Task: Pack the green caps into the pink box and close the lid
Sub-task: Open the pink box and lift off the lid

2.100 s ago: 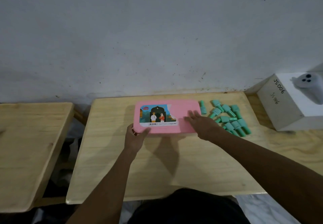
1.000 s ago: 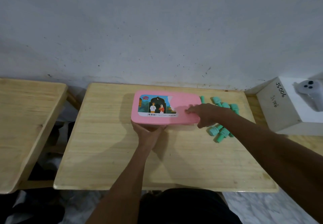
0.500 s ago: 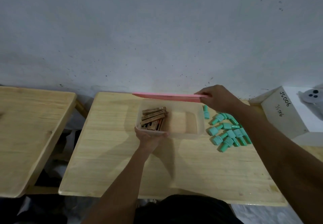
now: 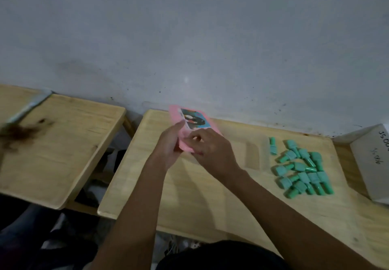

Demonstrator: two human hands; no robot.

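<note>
Between our left grip (image 4: 168,144) and right grip (image 4: 212,151) we hold the tilted pink lid (image 4: 195,120); green caps (image 4: 303,168) lie well to their right.

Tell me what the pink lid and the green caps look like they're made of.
The pink lid: probably plastic, matte; thin, evenly coloured, with a printed label. The green caps: likely moulded plastic, smooth; identical shapes, even colour. Blur hides finer texture.

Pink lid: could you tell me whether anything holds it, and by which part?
The left hand and right hand both hold the pink lid by its near end.
</note>
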